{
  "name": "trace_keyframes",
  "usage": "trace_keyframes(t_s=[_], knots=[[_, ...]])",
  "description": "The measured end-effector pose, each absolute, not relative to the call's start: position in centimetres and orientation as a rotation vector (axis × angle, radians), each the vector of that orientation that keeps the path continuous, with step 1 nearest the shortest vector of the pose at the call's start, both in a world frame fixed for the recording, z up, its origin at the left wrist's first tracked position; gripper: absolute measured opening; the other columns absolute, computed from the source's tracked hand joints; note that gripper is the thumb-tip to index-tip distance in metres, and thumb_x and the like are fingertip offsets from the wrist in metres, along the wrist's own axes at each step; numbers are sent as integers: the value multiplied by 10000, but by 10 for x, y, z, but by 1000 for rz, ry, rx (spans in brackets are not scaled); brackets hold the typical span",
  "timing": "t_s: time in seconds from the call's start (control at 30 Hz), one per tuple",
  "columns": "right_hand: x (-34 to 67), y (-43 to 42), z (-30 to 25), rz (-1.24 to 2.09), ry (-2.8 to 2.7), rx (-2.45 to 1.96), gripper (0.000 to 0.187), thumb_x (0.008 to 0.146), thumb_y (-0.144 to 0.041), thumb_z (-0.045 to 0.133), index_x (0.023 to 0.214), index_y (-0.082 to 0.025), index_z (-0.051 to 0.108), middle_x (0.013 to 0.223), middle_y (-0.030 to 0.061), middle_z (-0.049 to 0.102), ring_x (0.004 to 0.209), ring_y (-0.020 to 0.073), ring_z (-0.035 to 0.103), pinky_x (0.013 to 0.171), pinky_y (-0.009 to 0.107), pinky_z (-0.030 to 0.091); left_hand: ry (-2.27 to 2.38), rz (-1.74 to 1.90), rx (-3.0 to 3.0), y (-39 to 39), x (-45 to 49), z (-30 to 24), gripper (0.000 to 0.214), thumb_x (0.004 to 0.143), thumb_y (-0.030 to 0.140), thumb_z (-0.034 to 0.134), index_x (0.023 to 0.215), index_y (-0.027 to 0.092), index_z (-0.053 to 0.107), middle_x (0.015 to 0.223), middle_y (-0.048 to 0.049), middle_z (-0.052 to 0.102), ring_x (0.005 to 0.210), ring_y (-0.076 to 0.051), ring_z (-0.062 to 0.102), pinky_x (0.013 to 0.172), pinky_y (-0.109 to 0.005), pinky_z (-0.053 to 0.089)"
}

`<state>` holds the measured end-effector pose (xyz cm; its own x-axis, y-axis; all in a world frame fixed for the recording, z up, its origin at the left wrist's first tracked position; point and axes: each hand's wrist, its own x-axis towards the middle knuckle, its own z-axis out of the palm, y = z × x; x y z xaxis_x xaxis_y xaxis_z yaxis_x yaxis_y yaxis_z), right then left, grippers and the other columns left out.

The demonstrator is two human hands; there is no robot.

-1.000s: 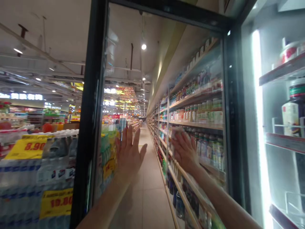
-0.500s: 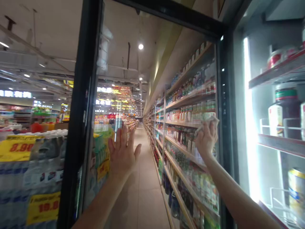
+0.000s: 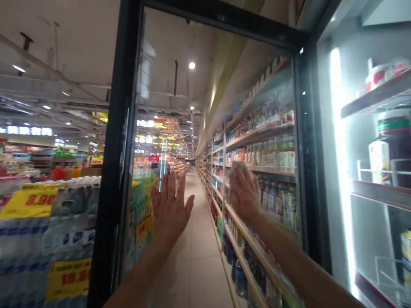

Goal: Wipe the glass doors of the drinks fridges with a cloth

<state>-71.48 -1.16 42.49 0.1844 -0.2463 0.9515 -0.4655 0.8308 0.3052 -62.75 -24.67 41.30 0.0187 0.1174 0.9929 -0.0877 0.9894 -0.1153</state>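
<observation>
- One glass door (image 3: 199, 141), black-framed, spanning the middle; landmark for the entries below.
- One cloth (image 3: 236, 167), whitish, blurred, at the door's right half.
- One right hand (image 3: 245, 192), blurred, its fingers gathered over the cloth and holding it.
- One left hand (image 3: 171, 209), bare, fingers apart, back to the camera, at the door's left half; contact with the pane cannot be told.
- One lit cooler (image 3: 327, 192), right of the door; three shelf edges visible. Contents: one dark bottle (image 3: 398, 149), green band, white label unreadable; one yellow-topped can (image 3: 407, 248), partly cut off; red-and-white containers above, count unclear.
- Several shelves of bottles (image 3: 276, 152), seen in the door's right half; too many and blurred to count.
- Two yellow price signs left of the door: upper (image 3: 32, 200), "8.90"; lower (image 3: 69, 278), "19.8", last digit unclear.
- Many bottles (image 3: 22, 248), blue-banded, around those signs.
</observation>
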Motion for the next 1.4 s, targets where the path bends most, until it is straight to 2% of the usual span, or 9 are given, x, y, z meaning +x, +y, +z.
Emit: trace_keyframes(t_s=[0.1,0.27,0.47,0.63,0.83,1.0,1.2,1.33,1.4], knots=[[-715,-9,425,46,-1402,799,491,847,-248,406,1332,-305,453,1378,29,482,1356,217,319,1109,473,231,-1574,117,-26,-246,-626,414,596,882,358,463,1427,203,278,1483,-144,283,1392,-297,210,1120,-543,136],[-730,12,453,624,-1333,162,510,859,-251,349,1356,-181,442,1444,140,369,1358,336,284,1031,597,280,-1592,97,-27,-245,-628,412,585,891,368,442,1428,207,275,1485,-140,282,1395,-296,199,1119,-551,133],[-720,-7,453,118,-1441,735,462,847,-251,426,1301,-299,494,1396,14,463,1376,215,279,1123,454,221,-1598,120,-44,-249,-623,418,541,882,373,449,1382,181,370,1466,-159,320,1379,-313,245,1109,-539,160],[-736,22,479,630,-1344,133,504,850,-252,340,1326,-158,477,1428,148,393,1352,315,300,1036,568,293,-1602,109,-43,-256,-616,466,568,876,476,428,1365,190,397,1485,-144,287,1380,-331,231,1103,-565,143],[-734,22,490,158,-1406,708,461,841,-254,412,1291,-273,509,1398,44,458,1360,225,308,1096,469,268,-1568,116,-8,-258,-618,489,610,875,498,414,1393,181,350,1500,-146,247,1398,-320,177,1113,-571,92],[-739,27,508,599,-1267,192,502,847,-242,336,1322,-174,482,1409,144,419,1342,315,318,1028,596,293,-1550,131,-6,-257,-617,484,601,874,481,427,1393,186,351,1504,-142,236,1400,-319,172,1112,-571,97],[-719,-11,497,65,-1357,783,466,850,-227,405,1303,-294,494,1396,21,464,1368,214,299,1103,459,268,-1530,118,-28,-259,-620,485,597,865,468,456,1386,191,364,1491,-150,268,1397,-319,183,1111,-566,111],[-725,-7,494,488,-1268,324,462,863,-231,366,1304,-199,502,1401,129,440,1350,290,325,1043,541,313,-1544,117,-12,-259,-621,484,602,863,475,459,1372,164,381,1487,-167,266,1392,-330,195,1103,-578,128],[-723,-22,489,546,-1283,327,484,867,-239,360,1338,-193,462,1421,139,409,1364,304,293,1045,564,299,-1545,106,-16,-259,-620,483,588,862,469,461,1359,159,399,1480,-167,285,1388,-336,204,1098,-586,130]])
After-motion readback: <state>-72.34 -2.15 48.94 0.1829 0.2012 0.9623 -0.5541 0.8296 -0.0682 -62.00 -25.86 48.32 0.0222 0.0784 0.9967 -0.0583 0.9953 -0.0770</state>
